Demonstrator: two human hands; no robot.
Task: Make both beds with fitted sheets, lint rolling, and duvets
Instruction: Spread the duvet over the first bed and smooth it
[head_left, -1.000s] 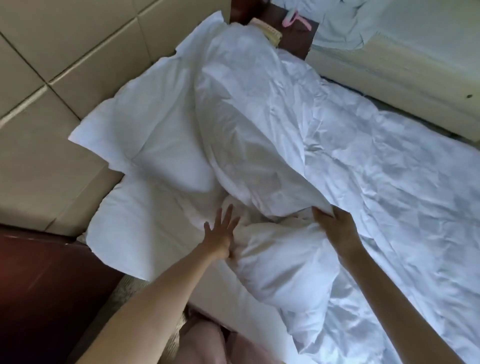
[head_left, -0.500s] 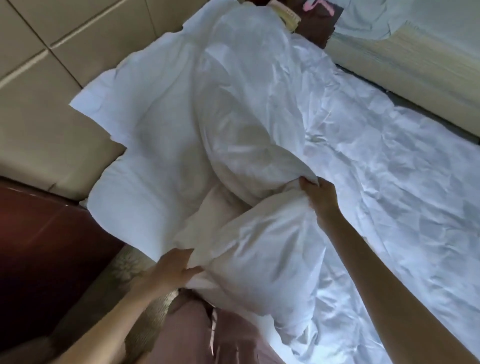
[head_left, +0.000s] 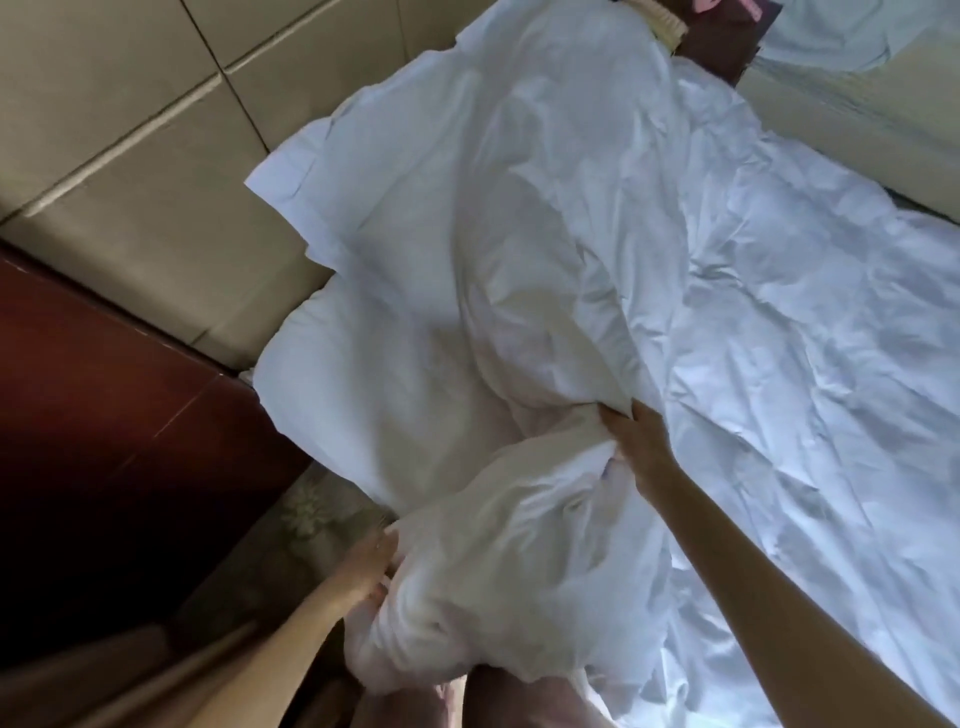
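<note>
Left grip (head_left: 370, 564), a bare hand, holds the near end of a bunched white duvet (head_left: 519, 322), fingers sunk into the cloth. The hand is blurred, so the exact finger placement is unclear. Right grip (head_left: 631, 441), also a bare hand, clutches a fold in the middle of the same bundle, with the fingertips hidden in the crease.

Head view: the duvet lies as a long, twisted roll on the bed, running from the headboard (head_left: 130, 156) toward the person. Its near end bulges past the mattress edge, above patterned carpet (head_left: 311, 514). A flat white pillow (head_left: 332, 187) lies under the roll on the left, touching the headboard. A crumpled white sheet (head_left: 810, 374) covers the mattress to the right. A dark red nightstand (head_left: 104, 441) stands at the left, and a second bed (head_left: 857, 104) shows at top right.

Judging from this, the duvet is yet to be spread. The overhanging end may slide onto the carpet and collect lint if either grip loosens. A hard pull on the roll could drag the pillow out of place or rumple the sheet further. The twist may also stay in the duvet unless it is shaken out.
</note>
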